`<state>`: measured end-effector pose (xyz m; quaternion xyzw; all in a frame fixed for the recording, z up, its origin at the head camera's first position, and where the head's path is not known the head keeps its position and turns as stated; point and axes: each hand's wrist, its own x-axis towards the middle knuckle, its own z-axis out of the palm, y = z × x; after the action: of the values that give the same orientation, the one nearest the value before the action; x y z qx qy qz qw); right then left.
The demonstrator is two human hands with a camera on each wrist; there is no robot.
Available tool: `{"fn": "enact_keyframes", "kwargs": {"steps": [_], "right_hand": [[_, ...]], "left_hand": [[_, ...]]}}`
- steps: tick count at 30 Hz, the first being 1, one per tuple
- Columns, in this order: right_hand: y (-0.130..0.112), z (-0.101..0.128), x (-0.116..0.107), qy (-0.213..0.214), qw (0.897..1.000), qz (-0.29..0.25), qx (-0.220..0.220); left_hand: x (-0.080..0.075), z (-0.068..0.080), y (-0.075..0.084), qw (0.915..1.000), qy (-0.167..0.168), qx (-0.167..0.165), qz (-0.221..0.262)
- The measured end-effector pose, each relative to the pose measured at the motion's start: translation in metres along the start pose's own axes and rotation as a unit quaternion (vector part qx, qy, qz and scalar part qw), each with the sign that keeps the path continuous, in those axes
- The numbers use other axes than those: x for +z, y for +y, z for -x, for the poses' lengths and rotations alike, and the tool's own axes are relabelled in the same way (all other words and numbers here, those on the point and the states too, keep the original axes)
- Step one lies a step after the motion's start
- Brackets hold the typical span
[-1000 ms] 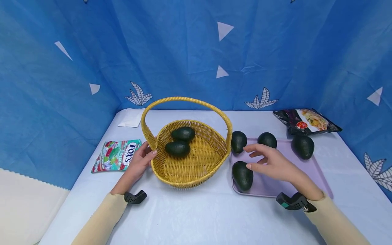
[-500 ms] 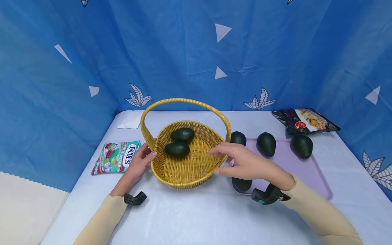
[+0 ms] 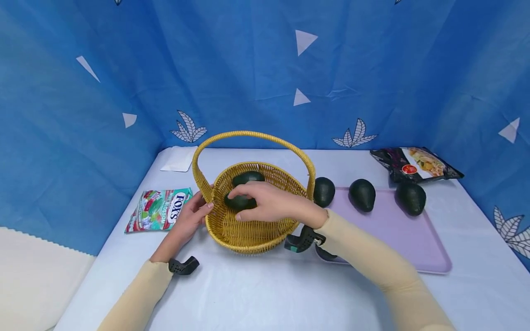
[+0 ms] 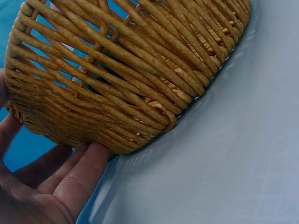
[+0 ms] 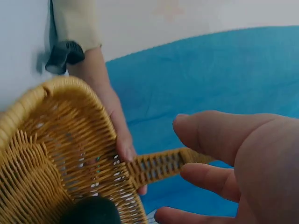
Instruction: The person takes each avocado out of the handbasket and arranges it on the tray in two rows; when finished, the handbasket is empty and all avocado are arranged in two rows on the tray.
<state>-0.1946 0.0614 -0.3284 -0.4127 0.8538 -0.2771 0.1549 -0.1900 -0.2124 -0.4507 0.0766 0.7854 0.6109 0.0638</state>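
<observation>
My left hand (image 3: 192,216) grips the yellow wicker basket (image 3: 244,249) at its left side, by the foot of the tall handle. The left wrist view has its fingers (image 4: 84,175) against the woven outer wall. Two dark green avocados lie inside the basket, one farther back (image 3: 247,177) and one nearer (image 3: 237,202), partly covered by my right hand (image 3: 269,202). That hand hovers over the basket with nothing in it, thumb and fingers spread apart. In the right wrist view the gap between thumb and fingers is bare, and one avocado (image 5: 93,212) shows low in the basket.
Right of the basket is a lilac tray (image 3: 393,243) with several avocados (image 3: 362,195) on and at its edge, one half hidden under my right forearm. A black food packet (image 3: 418,164) lies behind it. A FOX'S candy bag (image 3: 159,210) and white napkin (image 3: 178,158) lie left.
My right hand has moved left, from above the tray to over the basket, still holding nothing. The left hand keeps its hold on the basket, and the avocados stay in place.
</observation>
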Motion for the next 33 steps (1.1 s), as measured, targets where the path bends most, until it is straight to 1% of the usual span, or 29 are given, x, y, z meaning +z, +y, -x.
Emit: {"fn": "enact_keyframes", "kwargs": {"steps": [4,7,10,13,16,24,26,30,33], "right_hand": [[0.006,-0.027,0.004,-0.017,0.999,0.008,0.037],[0.010,-0.042,0.006,-0.028,0.997,0.016,0.069],[0.014,-0.052,0.008,-0.037,0.994,0.017,0.101],[0.017,-0.058,0.010,-0.044,0.992,0.011,0.121],[0.019,-0.061,0.013,-0.044,0.991,0.017,0.123],[0.019,-0.065,0.022,-0.041,0.987,0.073,0.135],[0.018,-0.064,0.023,-0.046,0.988,0.068,0.134],[0.019,-0.065,0.026,-0.063,0.990,0.033,0.118],[0.021,-0.065,0.027,-0.080,0.990,0.014,0.113]], "left_hand": [[0.000,0.000,0.000,1.0000,-0.001,-0.004,0.007],[-0.001,0.000,0.000,1.0000,0.001,-0.003,0.008],[0.000,-0.001,0.000,0.9999,0.001,-0.004,0.010],[0.000,-0.002,0.000,0.9999,0.001,-0.010,0.012],[0.000,-0.001,0.002,0.9999,0.001,-0.012,0.011],[0.000,0.000,0.002,0.9998,-0.002,-0.004,0.018],[0.001,-0.001,0.002,0.9998,0.000,-0.008,0.017],[0.001,-0.002,0.001,0.9998,0.002,-0.015,0.016],[0.001,-0.001,0.002,0.9997,0.000,-0.017,0.020]]}}
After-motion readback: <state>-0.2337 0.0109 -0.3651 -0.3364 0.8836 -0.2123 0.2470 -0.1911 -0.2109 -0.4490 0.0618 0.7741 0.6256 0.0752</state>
